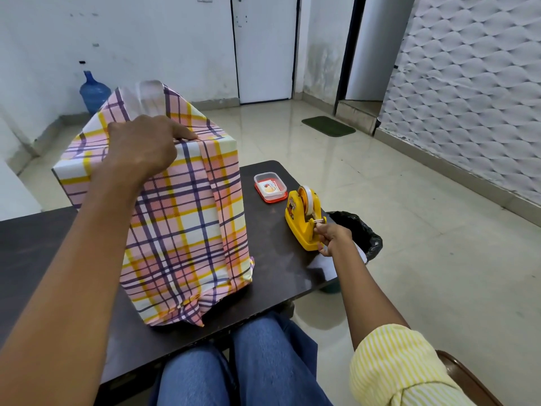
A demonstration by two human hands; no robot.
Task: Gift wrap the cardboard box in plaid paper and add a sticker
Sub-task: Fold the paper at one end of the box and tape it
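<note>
Tabletop (pixel 278 268), dark and narrow, runs from the left edge of the frame to the centre right, with its right corner ending just short of a black-bagged bin (pixel 360 232). The cardboard box (pixel 187 230) stands tall on it, left of centre, covered in plaid paper (pixel 175 200) with a lapped seam running down its near face; its lower corner sits close to the table's near edge, above the person's knees, and bare table lies open to its right. The left hand (pixel 143 148) is at upper left, laid over the box's top near edge, back to the camera, knuckles bent, one finger stretched rightward and pressing the paper at the seam; a blurred pale flap (pixel 146 98) rises behind it, and whether the hidden fingers hold that flap cannot be told. The left forearm slants up across the box's left side. The right hand (pixel 332 237) is at centre right, well apart from the box, arm nearly straight, its curled fingertips pinching at the cutter end of the yellow tape dispenser (pixel 303 218), which stands near the table's right edge; any tape strip there is too small to make out. Just beyond it lies a small clear container (pixel 270 187) with a red base, holding a sticker (pixel 269 188).
</note>
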